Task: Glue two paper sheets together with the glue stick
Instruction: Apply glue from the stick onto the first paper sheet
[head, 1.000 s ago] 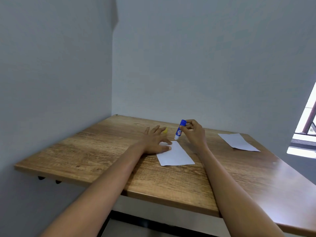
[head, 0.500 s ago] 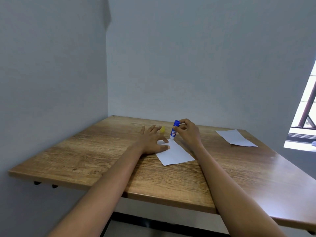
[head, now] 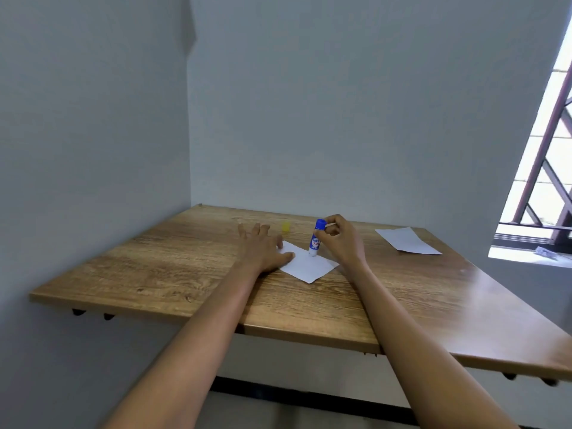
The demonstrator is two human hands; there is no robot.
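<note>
A small white paper sheet (head: 309,265) lies on the wooden table (head: 185,274) in front of me. My left hand (head: 263,247) rests flat with fingers spread, pinning the sheet's left corner. My right hand (head: 339,239) grips a blue and white glue stick (head: 316,241), held nearly upright with its tip touching the middle of the sheet. A second white sheet (head: 407,241) lies further right on the table. The yellow glue cap (head: 286,226) stands behind my left hand.
The table fits into a corner of grey walls at the left and back. A barred window (head: 544,181) with a sill is at the right. The table's front edge runs below my forearms.
The glue stick's tip has slid from the sheet's far left corner toward its middle. My left hand stays on the paper. The camera has shifted slightly.
</note>
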